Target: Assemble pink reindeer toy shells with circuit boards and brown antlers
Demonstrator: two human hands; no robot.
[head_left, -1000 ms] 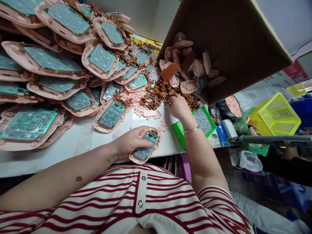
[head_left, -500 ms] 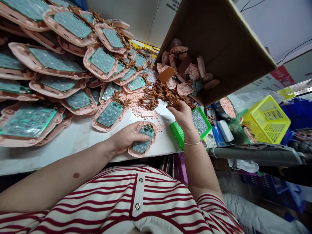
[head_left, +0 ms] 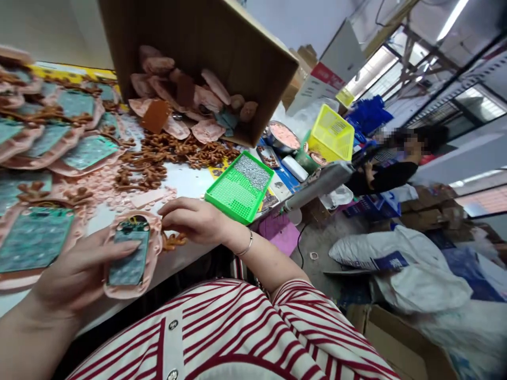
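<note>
Your left hand (head_left: 79, 274) grips the pink shell with the green circuit board (head_left: 130, 257) at the surface's (head_left: 186, 179) near edge, thumb across the board. Your right hand (head_left: 196, 219) has come back from the brown antler pile (head_left: 158, 158), where it was a second ago, and now sits beside the shell's top, fingers pinched narrow on a brown antler piece (head_left: 173, 240). Judgement: pick done, fitting comes next. Green tray (head_left: 233, 190) and tipped cardboard box (head_left: 237, 58) lie beyond.

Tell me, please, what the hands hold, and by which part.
Left hand holds pink shell by its left edge. Right hand pinches brown antler piece at its top.
</note>
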